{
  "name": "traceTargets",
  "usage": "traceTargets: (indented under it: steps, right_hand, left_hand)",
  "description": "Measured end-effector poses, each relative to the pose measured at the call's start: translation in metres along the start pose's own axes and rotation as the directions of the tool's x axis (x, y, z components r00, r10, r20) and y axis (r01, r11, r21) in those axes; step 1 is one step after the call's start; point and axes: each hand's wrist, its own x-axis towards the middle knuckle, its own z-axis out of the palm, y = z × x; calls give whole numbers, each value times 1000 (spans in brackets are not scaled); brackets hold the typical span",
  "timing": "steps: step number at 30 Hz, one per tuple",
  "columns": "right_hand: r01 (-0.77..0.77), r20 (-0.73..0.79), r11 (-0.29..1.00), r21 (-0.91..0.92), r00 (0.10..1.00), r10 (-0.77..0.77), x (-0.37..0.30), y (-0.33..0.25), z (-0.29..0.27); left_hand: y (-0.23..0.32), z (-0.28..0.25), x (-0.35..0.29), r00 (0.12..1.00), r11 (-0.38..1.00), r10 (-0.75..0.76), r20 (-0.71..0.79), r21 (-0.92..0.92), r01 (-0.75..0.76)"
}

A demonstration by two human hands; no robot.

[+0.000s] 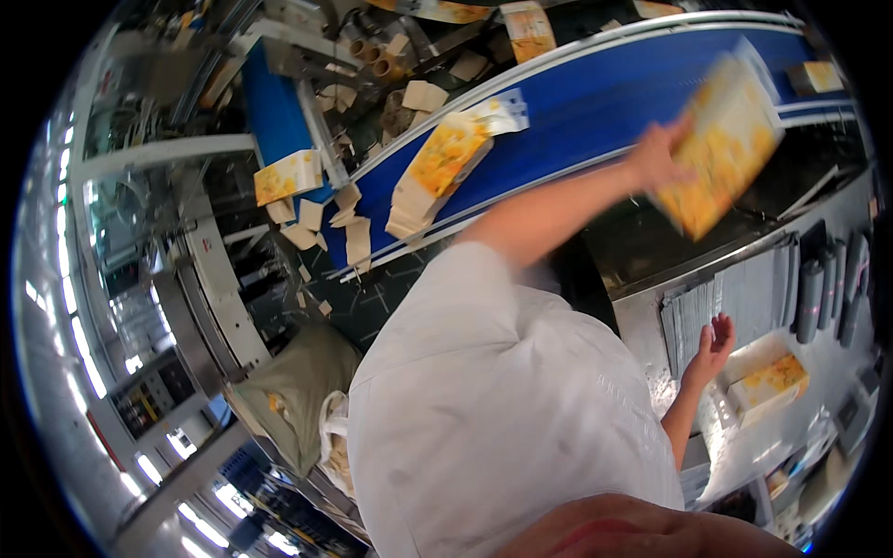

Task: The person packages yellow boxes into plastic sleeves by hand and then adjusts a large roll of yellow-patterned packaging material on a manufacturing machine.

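- Set in a cluttered factory hall, alongside a curved blue belt (pixel 595 112) and a metal bench (pixel 642 325).
- Gripping the flower-printed pack (pixel 730 149) at one edge with left hand (pixel 662 160), arm stretched across to the right; finger placement too blurred to tell.
- Located over the belt's near edge, tilted, motion-blurred; apparently lifted.
- Holding right hand (pixel 714 346) empty, fingers loosely curled and apart, above the bench by the gray sheets (pixel 758 284).
- Judged partway: one pack in hand, a yellow bundle (pixel 442 163) and a small pack (pixel 819 77) left on the belt, a boxy pack (pixel 772 386) already on the bench.
- Lying loose at the belt's left end: pale pieces (pixel 357 240).
- Printed with yellow flowers on packs; too blurred or small to read any lettering. Faintly marked on the white shirt (pixel 521 409), likewise unreadable.
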Motion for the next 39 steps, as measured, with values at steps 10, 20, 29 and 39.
traceTargets:
  steps: [10,20,29,39]
  right_hand:
    - [-258,102,731,632,963,251,-19,-15,-70]
    - [382,3,699,-604,878,-478,6,-35,-94]
    - [709,512,628,-320,687,-515,215,-119,66]
    - [765,664,450,-460,633,-398,600,-123,353]
  left_hand:
    - [85,191,-221,781,927,-60,622,-256,275]
    - [-36,70,-198,730,895,-182,-659,197,401]
    - [-210,-235,-281,471,433,-492,-732,263,862]
    - [-312,-306,-235,112,84,-651,-751,75,994]
